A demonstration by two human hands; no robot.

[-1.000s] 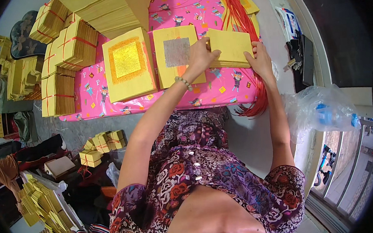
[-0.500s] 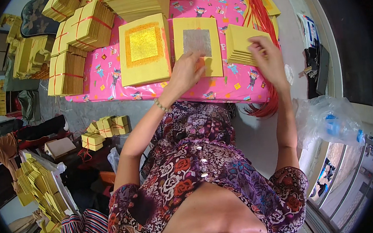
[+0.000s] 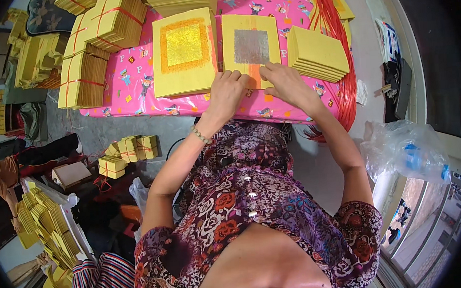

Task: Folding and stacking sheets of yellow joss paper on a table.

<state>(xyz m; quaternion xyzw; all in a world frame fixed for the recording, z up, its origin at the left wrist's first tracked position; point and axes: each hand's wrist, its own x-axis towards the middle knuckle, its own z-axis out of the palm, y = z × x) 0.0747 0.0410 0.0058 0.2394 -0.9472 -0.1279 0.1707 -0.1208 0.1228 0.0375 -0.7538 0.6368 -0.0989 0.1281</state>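
A yellow paper sheet with a silver square (image 3: 250,46) lies in front of me on a pink table cover, with an orange-red band between the square and its near edge. My left hand (image 3: 228,90) is at the sheet's near left corner, fingers curled on the edge. My right hand (image 3: 289,85) pinches the near edge on the right side. To the left sits a thick stack of yellow paper with a gold square (image 3: 183,45) on top. On the right lies a fanned stack of plain folded yellow paper (image 3: 317,53).
Bundles of yellow paper tied with red string (image 3: 112,24) stand at the far left of the table (image 3: 148,108). Long red strings (image 3: 349,103) hang over its right edge. A clear plastic bag (image 3: 402,148) is at the right. Another person's arm (image 3: 7,197) reaches to paper stacks at lower left.
My right hand has left the fanned stack and come to the silver-square sheet's near edge. My left hand has slid from the silver square toward the near left corner. The view has shifted slightly.
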